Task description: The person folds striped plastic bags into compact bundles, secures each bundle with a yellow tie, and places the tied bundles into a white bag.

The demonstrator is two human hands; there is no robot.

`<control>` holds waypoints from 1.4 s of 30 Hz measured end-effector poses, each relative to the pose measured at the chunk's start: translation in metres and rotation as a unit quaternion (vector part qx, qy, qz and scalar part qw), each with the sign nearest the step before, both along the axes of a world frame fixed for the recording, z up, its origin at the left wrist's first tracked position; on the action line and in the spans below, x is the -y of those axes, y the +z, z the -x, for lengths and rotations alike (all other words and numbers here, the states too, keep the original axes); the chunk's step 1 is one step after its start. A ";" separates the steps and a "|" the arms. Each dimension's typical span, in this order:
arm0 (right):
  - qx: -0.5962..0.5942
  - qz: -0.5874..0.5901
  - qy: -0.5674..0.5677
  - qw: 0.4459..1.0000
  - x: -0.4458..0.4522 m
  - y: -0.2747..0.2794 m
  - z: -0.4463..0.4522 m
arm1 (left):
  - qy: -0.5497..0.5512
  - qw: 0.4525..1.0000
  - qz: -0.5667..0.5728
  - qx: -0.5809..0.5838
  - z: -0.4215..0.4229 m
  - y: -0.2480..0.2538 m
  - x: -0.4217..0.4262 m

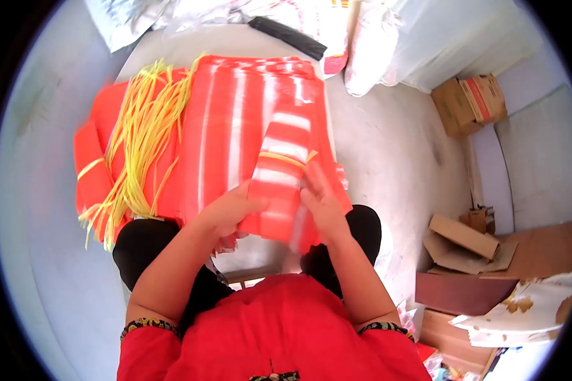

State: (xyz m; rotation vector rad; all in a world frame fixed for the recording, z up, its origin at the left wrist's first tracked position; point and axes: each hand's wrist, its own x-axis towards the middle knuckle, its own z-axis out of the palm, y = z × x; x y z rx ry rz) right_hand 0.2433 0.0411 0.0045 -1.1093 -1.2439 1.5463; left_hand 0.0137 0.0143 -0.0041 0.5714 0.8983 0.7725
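Note:
A folded red bundle with whitish bands point(276, 174) is held between my two hands, in front of my knees. A yellow tie point(283, 157) runs around its upper part, with a short end sticking out at the right. My left hand point(234, 208) grips the bundle's left edge, thumb on top. On the right edge, below the tie's end, my right hand point(321, 202) is closed on it, slightly blurred. Underneath lies a large stack of flat red sheets with whitish bands point(219, 120); whether they are bags, I cannot tell.
Loose yellow ties point(147, 127) are heaped left of the stack, over more red material, where another tied red bundle point(94, 162) lies. A black roll point(288, 38) sits at the far edge. Cardboard boxes point(469, 105) stand at the right, with an opened carton point(464, 244) nearer.

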 end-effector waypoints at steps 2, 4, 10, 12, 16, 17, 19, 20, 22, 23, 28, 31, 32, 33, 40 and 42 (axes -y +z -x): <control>-0.052 0.057 -0.001 0.997 0.019 0.007 -0.002 | -0.017 0.999 -0.018 0.023 -0.015 0.005 0.010; -0.041 0.073 -0.005 0.996 0.031 0.002 -0.012 | -0.034 0.998 -0.034 0.033 -0.039 -0.001 0.024; -0.041 0.082 0.011 0.996 0.041 -0.002 -0.084 | -0.128 0.990 -0.010 -0.049 -0.097 0.029 0.065; -0.016 0.006 -0.033 0.999 0.044 0.002 -0.128 | -0.222 0.973 0.025 -0.055 -0.109 0.035 0.074; -0.062 0.020 -0.125 0.990 0.085 0.010 -0.245 | -0.314 0.947 -0.013 -0.064 -0.132 0.020 0.084; -0.079 0.011 -0.150 0.985 0.099 0.001 -0.272 | -0.322 0.945 -0.006 -0.065 -0.139 0.013 0.085; -0.094 0.013 -0.205 0.974 0.125 -0.017 -0.312 | -0.337 0.940 0.004 -0.063 -0.156 0.000 0.089; -0.085 0.044 -0.246 0.965 0.141 -0.028 -0.319 | -0.343 0.937 0.009 -0.061 -0.164 -0.007 0.092; -0.072 0.104 -0.325 0.937 0.170 -0.036 -0.325 | -0.363 0.928 -0.003 -0.089 -0.182 -0.022 0.098; -0.056 0.124 -0.297 0.945 0.191 -0.065 -0.340 | -0.372 0.923 -0.009 -0.103 -0.189 -0.030 0.100; 0.120 0.265 -0.235 0.928 0.247 -0.152 -0.341 | -0.331 0.928 0.026 -0.172 -0.201 -0.051 0.093; 0.110 0.236 -0.238 0.936 0.260 -0.232 -0.344 | -0.321 0.929 0.012 -0.185 -0.203 -0.051 0.099; 0.123 0.235 -0.234 0.935 0.258 -0.243 -0.344 | -0.317 0.930 0.007 -0.187 -0.203 -0.051 0.099; 0.108 0.232 -0.251 0.934 0.253 -0.244 -0.344 | -0.319 0.927 0.007 -0.197 -0.204 -0.050 0.098; 0.025 0.247 -0.316 0.916 0.230 -0.286 -0.355 | -0.306 0.928 0.031 -0.210 -0.202 -0.045 0.093; 0.084 0.263 -0.311 0.910 0.234 -0.306 -0.355 | -0.293 0.933 0.040 -0.207 -0.200 -0.045 0.095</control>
